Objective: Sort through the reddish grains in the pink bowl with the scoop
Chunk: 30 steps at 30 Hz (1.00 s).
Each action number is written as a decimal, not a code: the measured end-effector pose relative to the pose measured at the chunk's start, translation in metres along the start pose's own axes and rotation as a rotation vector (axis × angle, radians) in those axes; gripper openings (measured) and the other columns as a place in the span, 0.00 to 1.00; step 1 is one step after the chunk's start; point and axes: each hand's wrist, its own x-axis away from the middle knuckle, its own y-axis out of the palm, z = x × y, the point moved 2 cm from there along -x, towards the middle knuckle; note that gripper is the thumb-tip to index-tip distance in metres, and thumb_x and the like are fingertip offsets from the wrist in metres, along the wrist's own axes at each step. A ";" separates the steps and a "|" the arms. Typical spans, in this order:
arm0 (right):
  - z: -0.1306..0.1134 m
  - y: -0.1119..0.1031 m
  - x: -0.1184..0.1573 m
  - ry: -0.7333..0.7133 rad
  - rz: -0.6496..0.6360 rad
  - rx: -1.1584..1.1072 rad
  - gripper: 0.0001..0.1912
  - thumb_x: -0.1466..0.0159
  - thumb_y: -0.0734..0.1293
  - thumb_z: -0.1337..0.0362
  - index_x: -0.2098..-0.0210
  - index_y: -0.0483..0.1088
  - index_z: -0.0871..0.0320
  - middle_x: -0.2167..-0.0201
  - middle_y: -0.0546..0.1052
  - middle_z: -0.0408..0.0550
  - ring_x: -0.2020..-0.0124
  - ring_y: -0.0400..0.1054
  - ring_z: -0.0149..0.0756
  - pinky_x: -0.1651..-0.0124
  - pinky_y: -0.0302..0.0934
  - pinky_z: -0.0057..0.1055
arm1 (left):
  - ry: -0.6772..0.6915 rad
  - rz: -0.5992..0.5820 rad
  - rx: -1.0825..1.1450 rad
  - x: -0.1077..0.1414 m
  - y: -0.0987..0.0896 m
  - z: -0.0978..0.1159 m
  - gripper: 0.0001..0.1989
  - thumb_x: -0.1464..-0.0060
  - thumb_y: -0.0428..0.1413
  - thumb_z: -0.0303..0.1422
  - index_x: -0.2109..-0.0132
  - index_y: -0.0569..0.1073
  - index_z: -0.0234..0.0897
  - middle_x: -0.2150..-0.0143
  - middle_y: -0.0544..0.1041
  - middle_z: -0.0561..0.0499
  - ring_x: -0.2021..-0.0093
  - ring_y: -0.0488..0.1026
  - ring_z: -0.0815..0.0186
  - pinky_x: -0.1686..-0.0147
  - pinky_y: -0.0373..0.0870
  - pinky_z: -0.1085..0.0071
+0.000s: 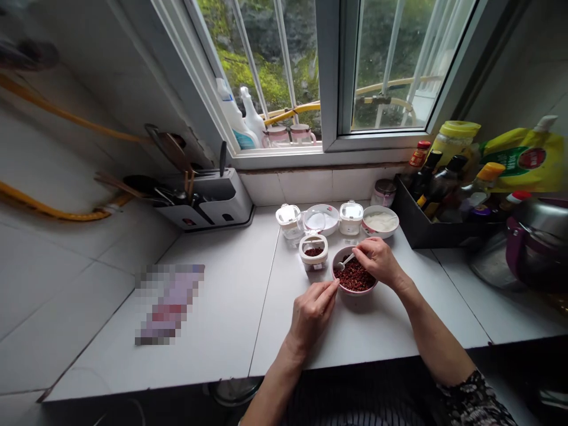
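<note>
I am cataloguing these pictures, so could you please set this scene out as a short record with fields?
Right grip: closed on a white spoon, its tip inside the bowl
Left grip: at the bowl's near-left rim; pinch unclear
Bowl contents: dark red granules
Left of bowl: small jar holding similar granules
Behind: two white-topped jars, two bowls with white contents
Setting: white counter below a window

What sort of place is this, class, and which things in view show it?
Probably a kitchen, perhaps a home one: a utensil holder and a black box of bottles stand on the white counter.
</note>
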 end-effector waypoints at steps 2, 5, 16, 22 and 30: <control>0.000 -0.003 -0.001 0.043 0.013 -0.023 0.16 0.38 0.63 0.62 0.82 0.67 0.55 0.80 0.75 0.46 0.73 0.67 0.36 0.57 0.61 0.36 | 0.002 0.001 0.003 0.000 0.000 0.000 0.15 0.34 0.49 0.25 0.45 0.74 0.36 0.59 0.81 0.45 0.61 0.79 0.64 0.61 0.78 0.71; 0.001 -0.010 -0.002 0.103 0.039 -0.068 0.17 0.38 0.63 0.60 0.82 0.67 0.55 0.81 0.74 0.46 0.75 0.66 0.35 0.59 0.61 0.35 | 0.001 -0.002 0.008 -0.001 0.000 0.000 0.15 0.34 0.49 0.25 0.45 0.74 0.36 0.59 0.81 0.45 0.61 0.79 0.64 0.61 0.78 0.71; 0.001 -0.012 -0.002 0.294 0.004 -0.287 0.17 0.40 0.63 0.55 0.82 0.67 0.56 0.84 0.71 0.43 0.79 0.64 0.32 0.72 0.58 0.29 | 0.018 0.012 0.001 -0.002 -0.001 0.001 0.13 0.33 0.49 0.25 0.46 0.74 0.35 0.59 0.81 0.45 0.61 0.79 0.65 0.62 0.78 0.72; 0.007 -0.010 -0.003 0.349 0.001 -0.382 0.18 0.42 0.65 0.52 0.83 0.66 0.56 0.85 0.71 0.43 0.80 0.65 0.33 0.73 0.60 0.29 | 0.004 -0.001 0.004 -0.003 -0.001 0.002 0.15 0.34 0.49 0.25 0.45 0.74 0.36 0.59 0.81 0.45 0.61 0.79 0.64 0.61 0.78 0.71; 0.007 -0.012 -0.002 0.330 0.011 -0.328 0.18 0.41 0.65 0.53 0.82 0.67 0.56 0.85 0.72 0.43 0.80 0.64 0.32 0.72 0.58 0.29 | 0.000 -0.001 0.003 -0.002 0.000 0.001 0.15 0.34 0.49 0.25 0.45 0.75 0.36 0.59 0.81 0.45 0.61 0.79 0.64 0.61 0.78 0.71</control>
